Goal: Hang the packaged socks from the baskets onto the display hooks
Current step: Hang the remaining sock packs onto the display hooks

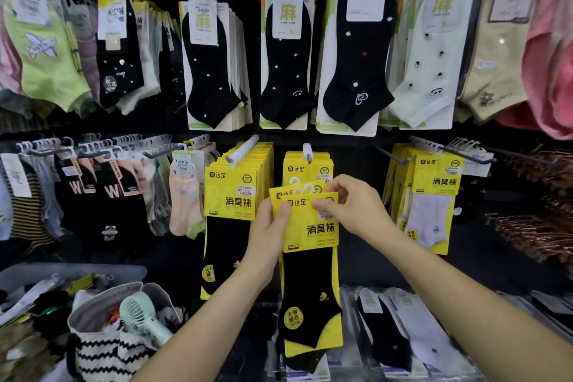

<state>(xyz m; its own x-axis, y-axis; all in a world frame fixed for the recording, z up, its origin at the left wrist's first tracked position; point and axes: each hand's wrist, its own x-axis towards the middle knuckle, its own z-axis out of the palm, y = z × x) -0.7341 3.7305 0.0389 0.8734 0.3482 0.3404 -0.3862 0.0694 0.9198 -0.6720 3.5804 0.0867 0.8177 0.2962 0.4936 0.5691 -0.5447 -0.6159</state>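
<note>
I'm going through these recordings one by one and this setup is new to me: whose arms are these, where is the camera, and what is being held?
There is no machine here. These are a person's bare arms, filmed by one camera worn on the head, looking forward and down at a shop wall of socks. The left hand and right hand both pinch the top of a yellow-carded packet of black socks, with another card behind it. Just above is a white display hook already carrying matching yellow packets. Lower left, a black-and-white zigzag fabric bag holds a pale green handheld fan.
</note>
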